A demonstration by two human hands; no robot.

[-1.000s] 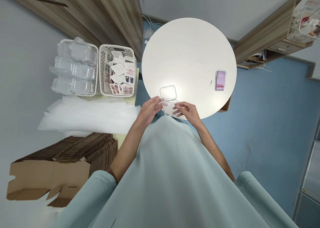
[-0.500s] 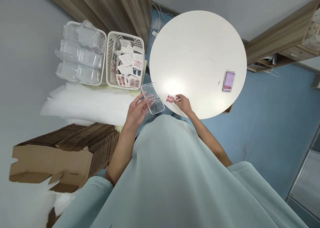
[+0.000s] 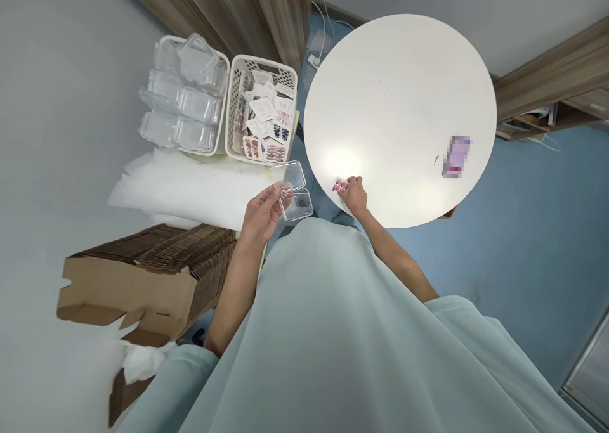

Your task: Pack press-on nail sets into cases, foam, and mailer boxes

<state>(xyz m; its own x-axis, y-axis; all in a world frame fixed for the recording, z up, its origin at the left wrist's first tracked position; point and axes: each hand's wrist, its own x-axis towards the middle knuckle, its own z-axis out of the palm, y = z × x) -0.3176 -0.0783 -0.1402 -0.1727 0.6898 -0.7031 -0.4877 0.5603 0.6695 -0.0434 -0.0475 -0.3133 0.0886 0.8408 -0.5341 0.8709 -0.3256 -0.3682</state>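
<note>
My left hand (image 3: pixel 262 212) pinches a clear plastic box (image 3: pixel 297 206) by its left side, off the near left edge of the table. The hinged lid of this box stands open, away from me, and I can see my fingertips through the plastic. On the white round table (image 3: pixel 399 103), close to its near edge, is a small card of pink-red press-on nails (image 3: pixel 339 186). My right hand (image 3: pixel 356 196) has its fingers closed over the right part of that card and hides some of it.
Left of the table stand a white basket (image 3: pixel 229 142) of carded press-on nails and another basket with stacked clear boxes (image 3: pixel 195 97). Nearer me lie white foam sheets (image 3: pixel 190 189) and folded cardboard boxes (image 3: pixel 137 287). A blurred purple item (image 3: pixel 457 156) rests at the table's right.
My right fingers have moved from the card's right edge to over it, covering more of the nails. The open box stays in my left hand. The whole view has shifted a little.
</note>
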